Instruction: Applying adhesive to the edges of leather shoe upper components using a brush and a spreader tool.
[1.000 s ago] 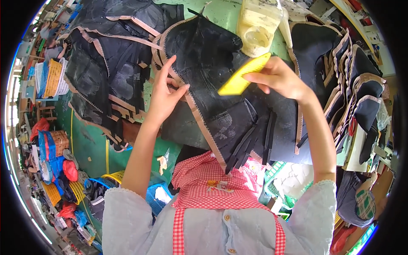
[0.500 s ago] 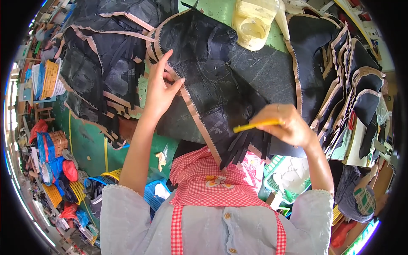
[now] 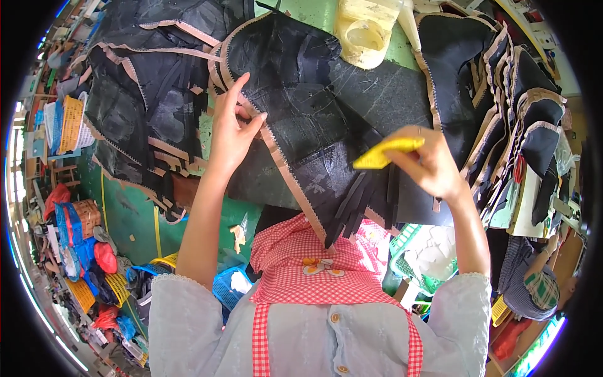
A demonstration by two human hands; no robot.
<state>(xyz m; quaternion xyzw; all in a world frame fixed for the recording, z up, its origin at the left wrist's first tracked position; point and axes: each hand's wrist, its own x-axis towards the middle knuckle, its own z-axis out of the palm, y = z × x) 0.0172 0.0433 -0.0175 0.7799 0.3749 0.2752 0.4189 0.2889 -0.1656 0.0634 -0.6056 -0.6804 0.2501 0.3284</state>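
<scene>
In front of me a black fabric-like piece (image 3: 295, 125) with a tan zigzag-edged border lies across a dark board (image 3: 386, 100), its lower tip hanging over my apron. My left hand (image 3: 233, 132) rests on its left border, thumb and index finger spread along the edge, the other fingers partly curled and hidden. A flat yellow scraper (image 3: 386, 154) is gripped in my right hand (image 3: 433, 166), raised over the piece's right side. Below that hand, several loose black strips (image 3: 355, 201) dangle at the piece's lower end.
More black pieces with tan edging (image 3: 157, 94) are heaped at left; an overlapping row (image 3: 496, 94) stands at right. A yellowish, glue-smeared plastic container (image 3: 364, 41) sits at the back. Baskets, one blue (image 3: 229, 289) and one green (image 3: 405, 248), flank my lap.
The scraper in my right hand has turned from edge-on to show its flat face, and that hand has lifted slightly. My left hand keeps its place on the border.
</scene>
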